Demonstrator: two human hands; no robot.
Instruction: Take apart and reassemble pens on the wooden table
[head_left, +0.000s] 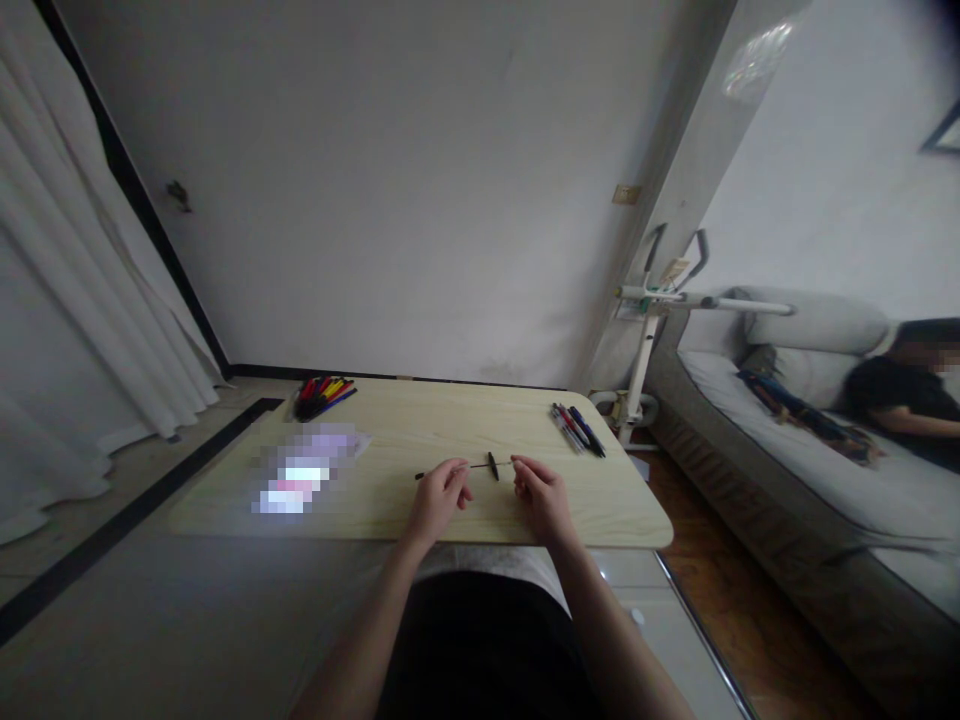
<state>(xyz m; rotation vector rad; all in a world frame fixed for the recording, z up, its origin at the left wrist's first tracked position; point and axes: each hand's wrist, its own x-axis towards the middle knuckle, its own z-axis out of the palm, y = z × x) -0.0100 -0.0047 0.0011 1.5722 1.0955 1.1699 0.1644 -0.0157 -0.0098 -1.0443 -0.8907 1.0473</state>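
From my remote seat I see a pale wood-grain table (390, 415) before a plain wall (405, 200), with a grey sofa (795, 400) off to the right. I make out the left hand (444, 488), its fingertips pinched on a slim dark rod (478, 466) that points rightward over the table. The right hand (538, 490) has thumb and finger together at a thin pale piece (505, 463), too small for me to identify. Between both hands I see a short dark pen part (493, 466). Coloured pens (322, 397) lie bunched far left; more pens (579, 430) lie at right.
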